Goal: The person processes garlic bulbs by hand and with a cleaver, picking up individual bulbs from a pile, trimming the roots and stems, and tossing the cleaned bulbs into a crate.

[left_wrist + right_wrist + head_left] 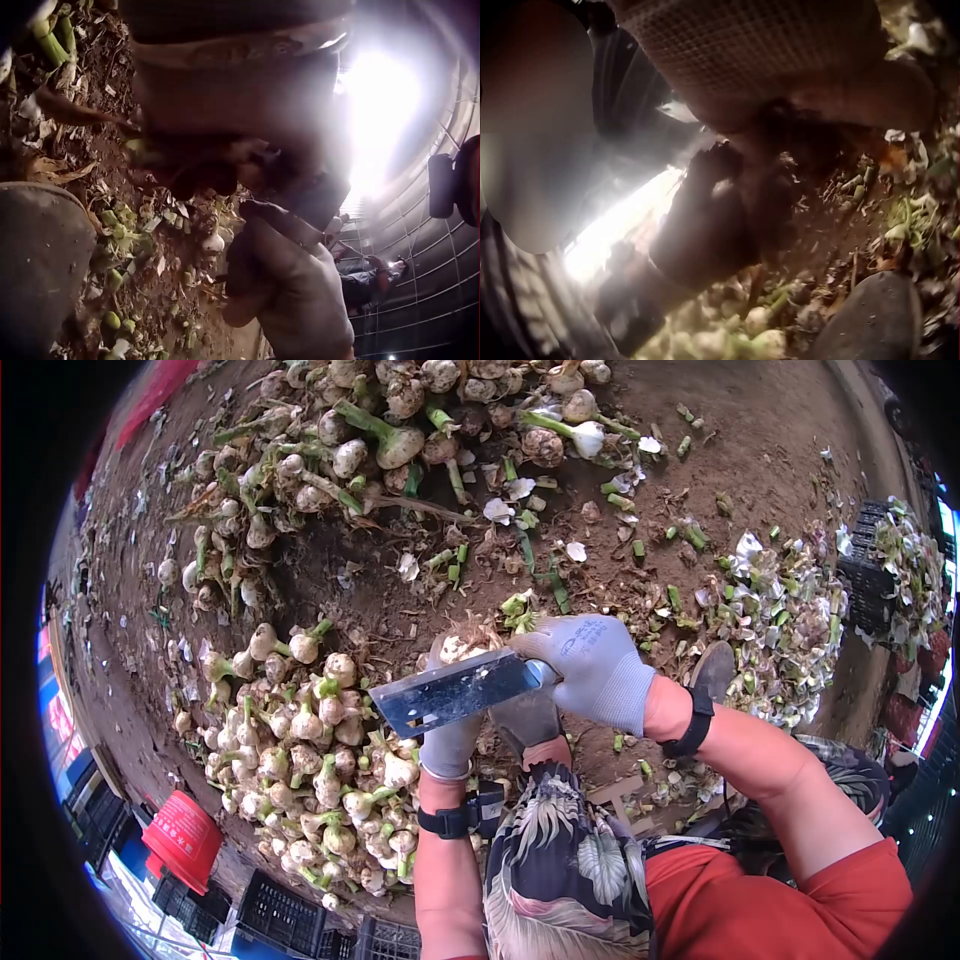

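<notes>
In the head view my gloved right hand point(592, 665) grips the handle of a wide-bladed cleaver point(450, 692), its blade pointing left. Behind that blade my gloved left hand point(450, 748) is partly covered, and it holds a garlic bulb point(462, 648) with shaggy roots. The bulb shows just above the blade's upper edge. A green stem piece point(518, 610) appears right beside the right hand's fingers. Both wrist views are dark and blurred close up; the right glove point(296, 289) fills the lower middle of the left wrist view.
A heap of trimmed garlic point(330, 760) lies to the left of the legs. Untrimmed garlic point(400, 445) with long stems is piled ahead. Stem cuttings and skins point(780, 620) cover the ground at right, near a black crate point(865, 555). A red bucket point(185, 840) stands lower left.
</notes>
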`<state>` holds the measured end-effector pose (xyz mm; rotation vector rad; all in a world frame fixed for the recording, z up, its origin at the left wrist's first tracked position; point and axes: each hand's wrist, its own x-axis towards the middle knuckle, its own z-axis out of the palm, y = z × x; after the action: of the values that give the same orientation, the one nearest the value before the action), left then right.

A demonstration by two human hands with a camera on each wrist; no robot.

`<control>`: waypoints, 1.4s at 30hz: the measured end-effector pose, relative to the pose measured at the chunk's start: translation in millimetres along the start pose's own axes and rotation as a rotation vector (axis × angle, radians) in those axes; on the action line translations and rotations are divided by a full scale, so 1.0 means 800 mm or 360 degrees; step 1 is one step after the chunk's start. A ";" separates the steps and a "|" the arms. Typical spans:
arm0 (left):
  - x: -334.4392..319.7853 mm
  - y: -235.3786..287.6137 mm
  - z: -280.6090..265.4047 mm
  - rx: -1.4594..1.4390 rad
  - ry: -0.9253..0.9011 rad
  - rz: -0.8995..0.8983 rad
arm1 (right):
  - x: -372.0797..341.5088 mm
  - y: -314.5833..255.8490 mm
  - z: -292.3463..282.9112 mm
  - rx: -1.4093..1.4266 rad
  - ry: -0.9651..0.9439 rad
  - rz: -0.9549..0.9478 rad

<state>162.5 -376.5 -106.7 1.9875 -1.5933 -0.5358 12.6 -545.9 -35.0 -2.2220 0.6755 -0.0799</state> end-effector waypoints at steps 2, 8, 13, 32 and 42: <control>-0.006 0.003 0.000 -0.0047 0.0056 -0.0007 | 0.001 -0.004 -0.003 -0.0120 -0.0034 -0.0021; -0.016 -0.004 0.000 -0.0253 0.0022 -0.0057 | 0.000 -0.018 -0.010 -0.0046 -0.0202 0.0049; -0.006 0.016 -0.024 -0.1017 -0.0081 -0.0636 | -0.005 0.010 0.003 0.0029 -0.0232 -0.0017; 0.016 0.072 -0.035 -0.1318 0.0648 -0.0977 | -0.022 -0.007 0.003 0.1906 -0.0187 0.0740; -0.027 0.075 -0.124 -0.0313 0.0064 -0.1242 | -0.051 0.083 0.009 -0.0154 -0.0369 0.0565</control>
<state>171.8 -349.2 7.8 2.3930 -0.6504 -0.8862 -50.0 -556.5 -80.9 -2.1233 0.9455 0.3900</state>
